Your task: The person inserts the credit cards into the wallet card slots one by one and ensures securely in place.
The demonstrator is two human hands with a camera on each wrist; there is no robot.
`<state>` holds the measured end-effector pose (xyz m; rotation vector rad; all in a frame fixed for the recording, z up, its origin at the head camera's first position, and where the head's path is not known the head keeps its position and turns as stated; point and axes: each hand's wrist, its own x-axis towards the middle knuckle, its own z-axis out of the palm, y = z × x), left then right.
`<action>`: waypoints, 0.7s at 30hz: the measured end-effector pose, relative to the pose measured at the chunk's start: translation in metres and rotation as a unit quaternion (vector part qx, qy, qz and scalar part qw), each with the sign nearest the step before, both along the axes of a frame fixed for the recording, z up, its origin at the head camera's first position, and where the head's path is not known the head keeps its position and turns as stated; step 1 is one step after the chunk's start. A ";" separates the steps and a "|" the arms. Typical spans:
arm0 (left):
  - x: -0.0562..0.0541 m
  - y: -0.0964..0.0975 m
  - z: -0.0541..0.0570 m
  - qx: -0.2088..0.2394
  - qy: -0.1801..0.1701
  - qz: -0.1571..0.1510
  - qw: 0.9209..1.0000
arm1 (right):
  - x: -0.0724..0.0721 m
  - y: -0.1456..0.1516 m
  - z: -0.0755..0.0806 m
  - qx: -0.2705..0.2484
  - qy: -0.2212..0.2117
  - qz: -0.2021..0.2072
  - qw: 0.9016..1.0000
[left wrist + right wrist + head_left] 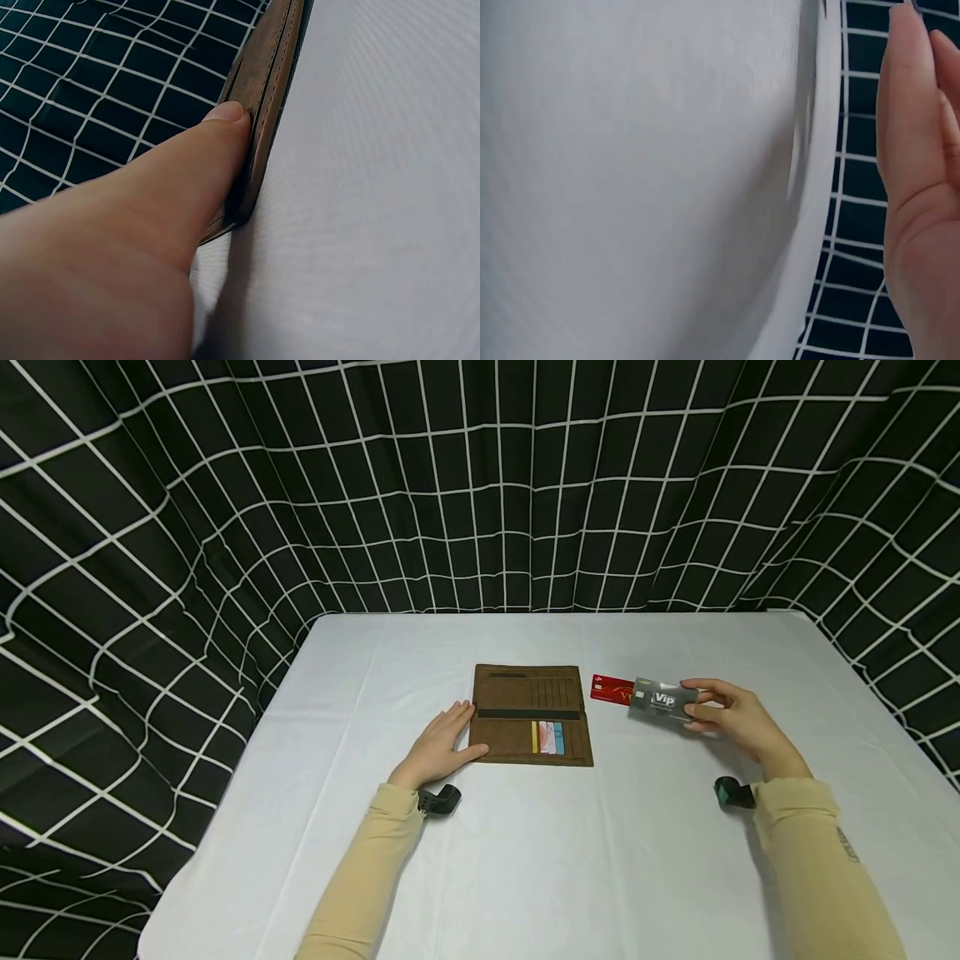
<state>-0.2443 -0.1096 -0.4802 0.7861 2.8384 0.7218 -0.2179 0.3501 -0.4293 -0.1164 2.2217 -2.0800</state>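
Where the table (540,860) ends in the head view, a gridded curtain (480,468) rises behind its far edge. I have white cloth beyond the open wallet (498,739) and a wider stretch below it, between the sleeves. Wallet to red card (611,689): just a narrow strip of cloth. Left hand (438,745) lies at the wallet's left edge, fingers straight and close together, thumb spread away onto the lower corner. Right hand (731,718) pinches the right end of the gray card (656,699), well apart from the wallet. Gray card overlaps the red one's right end; I cannot tell whether they touch.

Left wrist view: thumb tip against the wallet's stitched edge, cloth open to the right of it.

Right wrist view: table edge runs near the fingers, curtain between. Only a sliver shows at the fingertips, too little for me to identify.
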 end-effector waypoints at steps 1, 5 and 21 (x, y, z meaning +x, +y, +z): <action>0.000 0.000 0.000 -0.001 -0.001 0.000 1.000 | 0.000 -0.002 0.001 0.001 0.000 0.005 1.000; -0.001 0.000 -0.001 -0.004 -0.004 0.002 1.000 | 0.001 -0.009 0.004 0.011 0.002 0.019 1.000; 0.000 0.001 0.000 0.012 0.003 0.000 1.000 | 0.005 -0.050 0.015 0.117 0.004 0.068 0.991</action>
